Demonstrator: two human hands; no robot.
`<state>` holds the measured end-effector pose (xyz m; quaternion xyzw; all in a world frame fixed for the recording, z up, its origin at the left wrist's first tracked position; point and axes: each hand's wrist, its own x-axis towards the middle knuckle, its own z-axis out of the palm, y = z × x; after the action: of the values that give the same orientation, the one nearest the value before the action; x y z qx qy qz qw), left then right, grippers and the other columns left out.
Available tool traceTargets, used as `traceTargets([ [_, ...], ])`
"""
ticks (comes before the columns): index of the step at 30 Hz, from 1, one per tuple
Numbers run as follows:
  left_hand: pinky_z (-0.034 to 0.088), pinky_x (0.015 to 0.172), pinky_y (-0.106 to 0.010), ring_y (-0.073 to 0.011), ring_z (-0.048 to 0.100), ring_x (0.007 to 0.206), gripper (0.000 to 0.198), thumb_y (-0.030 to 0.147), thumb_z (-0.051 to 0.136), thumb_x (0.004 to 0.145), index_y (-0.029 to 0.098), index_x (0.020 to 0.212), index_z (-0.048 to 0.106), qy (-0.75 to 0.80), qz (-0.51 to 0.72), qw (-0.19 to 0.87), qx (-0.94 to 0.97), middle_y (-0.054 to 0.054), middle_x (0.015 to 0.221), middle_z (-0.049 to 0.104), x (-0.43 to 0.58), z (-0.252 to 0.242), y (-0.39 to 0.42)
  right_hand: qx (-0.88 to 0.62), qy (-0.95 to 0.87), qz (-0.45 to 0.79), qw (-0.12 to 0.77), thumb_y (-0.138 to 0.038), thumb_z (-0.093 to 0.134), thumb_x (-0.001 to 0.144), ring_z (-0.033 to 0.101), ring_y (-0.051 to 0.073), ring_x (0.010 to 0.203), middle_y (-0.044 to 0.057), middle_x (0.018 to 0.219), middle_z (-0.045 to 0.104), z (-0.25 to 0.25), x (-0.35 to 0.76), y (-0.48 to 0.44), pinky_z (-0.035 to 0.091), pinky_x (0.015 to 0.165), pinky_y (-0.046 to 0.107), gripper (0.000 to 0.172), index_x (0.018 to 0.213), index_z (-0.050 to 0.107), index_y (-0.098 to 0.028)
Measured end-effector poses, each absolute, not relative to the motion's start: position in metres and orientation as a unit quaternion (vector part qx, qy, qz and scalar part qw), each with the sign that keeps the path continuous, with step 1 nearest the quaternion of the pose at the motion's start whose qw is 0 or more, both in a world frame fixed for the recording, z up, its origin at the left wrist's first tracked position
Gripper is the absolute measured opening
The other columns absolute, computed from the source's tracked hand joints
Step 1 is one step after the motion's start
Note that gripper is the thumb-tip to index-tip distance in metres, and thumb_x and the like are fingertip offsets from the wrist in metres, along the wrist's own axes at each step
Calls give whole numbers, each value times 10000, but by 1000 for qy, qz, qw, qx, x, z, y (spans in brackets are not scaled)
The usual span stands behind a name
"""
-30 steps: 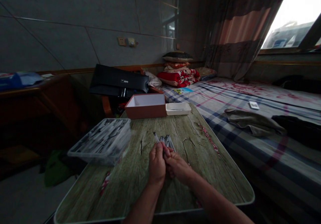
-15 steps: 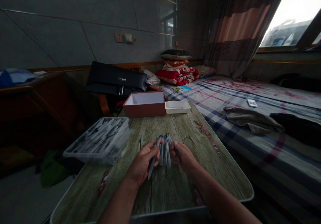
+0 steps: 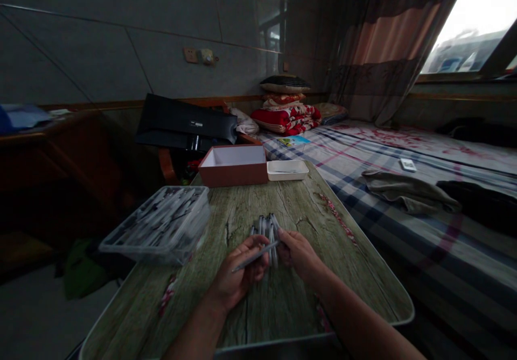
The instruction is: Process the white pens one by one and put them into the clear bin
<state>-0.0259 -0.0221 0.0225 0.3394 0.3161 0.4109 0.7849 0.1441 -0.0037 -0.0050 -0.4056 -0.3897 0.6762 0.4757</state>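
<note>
My left hand [image 3: 238, 274] is curled around one thin grey pen [image 3: 254, 256] that lies crosswise, its tip toward my right hand. My right hand [image 3: 297, 252] is closed at the near end of a small row of grey pens [image 3: 266, 226] lying side by side on the wooden tabletop [image 3: 307, 214]. Both hands rest over the middle of the table, close together.
A clear plastic tub [image 3: 161, 228] full of similar pens stands at the table's left edge. A red-brown open box [image 3: 234, 167] and a small white tray [image 3: 287, 169] sit at the far end. A bed with a checked sheet [image 3: 404, 209] runs along the right.
My hands came apart from a tight clasp over the pens. My left hand drew one pen out of the bunch and turned it crosswise; the others now lie on the table.
</note>
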Motion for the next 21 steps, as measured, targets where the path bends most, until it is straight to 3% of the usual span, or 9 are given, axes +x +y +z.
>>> traceTargets([
  [2, 461, 568, -207, -121, 605, 692, 331, 199, 688, 711, 190, 1037, 626, 332, 449, 746, 364, -45, 870, 664, -26, 21, -23, -417, -363, 673, 491, -630, 610, 722, 225, 38, 346, -98, 432, 321, -3, 144, -3, 145, 352, 205, 502, 576, 395, -201],
  [5, 505, 746, -258, -165, 636, 884, 380, 195, 725, 690, 199, 1062, 647, 365, 488, 683, 403, -61, 1065, 672, -25, 16, -20, -433, -375, 658, 489, -623, 599, 734, 243, 41, 357, -94, 443, 325, -1, 142, -3, 170, 356, 203, 490, 585, 415, -194],
  [9, 531, 718, -274, -179, 669, 851, 257, 321, 734, 699, 168, 897, 671, 403, 548, 642, 353, -52, 938, 717, -20, 9, -15, -449, -415, 634, 473, -642, 564, 751, 271, 48, 372, -82, 461, 346, -4, 138, -6, 192, 368, 204, 497, 595, 443, -186],
  [16, 549, 655, -250, -172, 698, 782, 264, 355, 741, 700, 153, 849, 657, 413, 576, 621, 335, -48, 879, 736, -16, 6, -16, -462, -456, 602, 466, -693, 496, 762, 273, 67, 395, -70, 475, 340, -7, 135, -6, 206, 383, 221, 525, 590, 429, -201],
  [21, 556, 670, -249, -168, 704, 766, 279, 345, 751, 691, 153, 864, 647, 400, 594, 625, 310, -48, 856, 743, -15, 7, -16, -486, -561, 437, 509, -512, 472, 867, 340, 103, 513, -42, 564, 387, -6, 133, -10, 274, 478, 237, 396, 622, 442, -203],
])
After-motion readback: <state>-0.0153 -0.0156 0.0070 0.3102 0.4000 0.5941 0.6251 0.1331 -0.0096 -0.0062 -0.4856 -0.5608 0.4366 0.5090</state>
